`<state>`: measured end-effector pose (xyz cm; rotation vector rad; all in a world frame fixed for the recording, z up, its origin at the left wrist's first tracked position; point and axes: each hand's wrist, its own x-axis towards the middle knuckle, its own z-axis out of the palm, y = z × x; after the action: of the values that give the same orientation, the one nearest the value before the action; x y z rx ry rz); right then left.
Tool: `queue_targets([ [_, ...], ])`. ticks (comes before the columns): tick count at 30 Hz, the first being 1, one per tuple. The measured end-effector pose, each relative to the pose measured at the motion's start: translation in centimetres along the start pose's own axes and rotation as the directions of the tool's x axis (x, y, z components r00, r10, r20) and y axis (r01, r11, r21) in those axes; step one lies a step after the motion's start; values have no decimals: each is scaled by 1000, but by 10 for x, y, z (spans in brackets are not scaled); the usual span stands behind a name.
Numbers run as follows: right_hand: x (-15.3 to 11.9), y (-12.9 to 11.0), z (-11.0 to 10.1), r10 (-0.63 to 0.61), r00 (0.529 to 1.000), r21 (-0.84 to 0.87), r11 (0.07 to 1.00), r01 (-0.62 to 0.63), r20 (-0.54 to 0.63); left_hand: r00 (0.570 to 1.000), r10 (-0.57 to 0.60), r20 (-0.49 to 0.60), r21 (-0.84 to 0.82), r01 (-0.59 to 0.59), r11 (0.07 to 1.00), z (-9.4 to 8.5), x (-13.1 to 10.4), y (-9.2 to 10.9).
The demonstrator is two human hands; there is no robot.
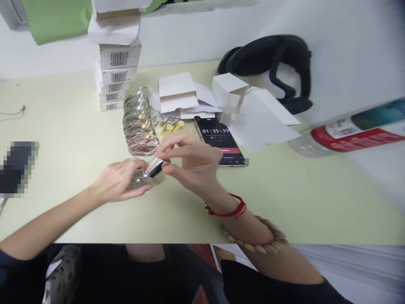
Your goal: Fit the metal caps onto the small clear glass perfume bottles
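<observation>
My left hand (118, 180) wraps around a small clear glass bottle (139, 179) lying just above the pale yellow table (284, 198). My right hand (190, 162) pinches a silver cap (154, 168) at the bottle's neck with thumb and fingers. A red string bracelet and a beaded bracelet sit on my right wrist. Just behind my hands, a row of several similar glass bottles (139, 126) with gold and silver tops stands in a line. A few loose gold caps (172, 126) lie beside that row.
A stack of white barcode boxes (115, 63) rises at the back left. Open white cartons (177, 95) and paper lie mid-table beside a phone (221, 141) showing a timer. A black strap (278, 63) and a lying plastic bottle (348, 133) are at the right.
</observation>
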<state>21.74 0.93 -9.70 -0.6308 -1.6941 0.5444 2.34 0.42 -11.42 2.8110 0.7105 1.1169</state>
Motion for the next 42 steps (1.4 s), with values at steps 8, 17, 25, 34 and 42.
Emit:
queue_targets([
  [8,-7,0,19,-119,993,180,977,112,27,999,1,-46,24,0,1000,4,0,-1],
  [17,-17,1,22,-32,997,291,955,51,-69,1000,-8,-29,19,9,1000,6,-2,1],
  [25,-12,-3,25,-82,996,177,980,89,-46,1000,-23,10,-13,23,1000,6,-4,1],
  [34,-18,0,34,-113,994,190,976,111,-1,998,-23,-63,-83,18,996,2,-2,-2],
  [42,-11,-3,27,-203,973,-96,972,214,109,986,60,-154,77,-49,996,-10,0,-17],
])
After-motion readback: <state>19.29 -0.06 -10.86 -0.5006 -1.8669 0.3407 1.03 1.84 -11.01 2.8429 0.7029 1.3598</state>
